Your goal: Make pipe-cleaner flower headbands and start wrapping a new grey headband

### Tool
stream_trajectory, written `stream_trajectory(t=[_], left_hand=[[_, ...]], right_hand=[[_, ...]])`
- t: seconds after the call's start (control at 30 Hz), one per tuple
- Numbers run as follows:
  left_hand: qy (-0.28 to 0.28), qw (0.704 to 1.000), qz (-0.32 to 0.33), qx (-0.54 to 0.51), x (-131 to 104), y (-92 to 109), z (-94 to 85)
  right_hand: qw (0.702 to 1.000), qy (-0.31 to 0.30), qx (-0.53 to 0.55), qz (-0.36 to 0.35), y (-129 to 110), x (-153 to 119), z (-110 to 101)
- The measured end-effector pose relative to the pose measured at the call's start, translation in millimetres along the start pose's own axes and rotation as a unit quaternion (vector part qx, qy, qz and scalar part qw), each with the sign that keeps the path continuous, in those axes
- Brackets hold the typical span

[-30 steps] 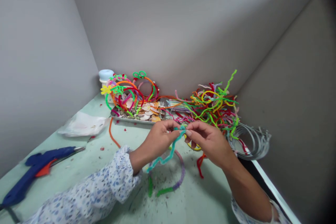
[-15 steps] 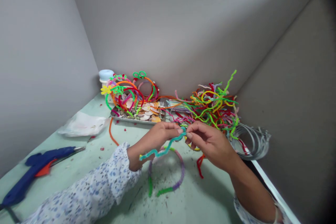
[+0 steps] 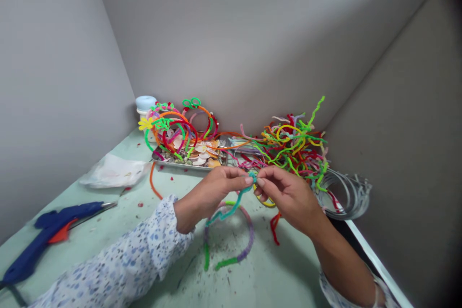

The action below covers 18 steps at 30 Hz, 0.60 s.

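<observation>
A teal pipe cleaner [image 3: 237, 201] is held between both hands, its upper end bunched into a small loop and its wavy tail hanging down to the left. My left hand [image 3: 216, 190] pinches it from the left with thumb and fingers. From the right, my right hand [image 3: 288, 195] pinches the looped end, fingertips close to those of the left. Below them on the green table lies a wrapped headband [image 3: 251, 231] in purple, pink and green; the teal tail overlaps its top.
A metal tray [image 3: 187, 166] holds shell-like pieces and colourful headbands. Loose pipe cleaners [image 3: 296, 142] pile at the back right, beside a bundle of grey hoops [image 3: 352, 197]. A blue glue gun [image 3: 54, 231] and a plastic bag [image 3: 114, 171] lie left.
The teal tail has swung down and to the right, over the headband's top. Its upper end is bunched more tightly between the fingertips. Both hands have barely shifted.
</observation>
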State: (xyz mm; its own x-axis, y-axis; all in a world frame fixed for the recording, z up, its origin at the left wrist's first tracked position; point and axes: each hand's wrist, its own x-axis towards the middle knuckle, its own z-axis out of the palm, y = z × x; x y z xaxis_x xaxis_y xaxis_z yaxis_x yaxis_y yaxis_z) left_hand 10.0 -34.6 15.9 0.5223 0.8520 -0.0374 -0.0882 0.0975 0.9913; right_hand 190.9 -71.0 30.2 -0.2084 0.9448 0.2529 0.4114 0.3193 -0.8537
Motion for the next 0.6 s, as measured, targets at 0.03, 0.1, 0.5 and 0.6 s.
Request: stream_trajectory(t=[0.03,0.1,0.5,0.6], left_hand=[[0.003,1.0,0.007,0.002,-0.3,0.8,0.8],[0.006,1.0,0.02,0.004,-0.7,2.4,2.3],[0.025,0.997,0.064,0.024,0.0,2.8,6.1],[0.033,0.995,0.078,0.052,0.6,2.5,5.5]], right_hand=[[1.0,0.006,0.007,0.007,-0.5,-0.3,1.4],[0.999,0.016,0.024,0.02,-1.2,-0.8,4.6],[0.992,0.055,0.069,0.087,-2.5,0.5,16.8],[0.987,0.05,0.11,0.106,-3.1,1.1,17.5]])
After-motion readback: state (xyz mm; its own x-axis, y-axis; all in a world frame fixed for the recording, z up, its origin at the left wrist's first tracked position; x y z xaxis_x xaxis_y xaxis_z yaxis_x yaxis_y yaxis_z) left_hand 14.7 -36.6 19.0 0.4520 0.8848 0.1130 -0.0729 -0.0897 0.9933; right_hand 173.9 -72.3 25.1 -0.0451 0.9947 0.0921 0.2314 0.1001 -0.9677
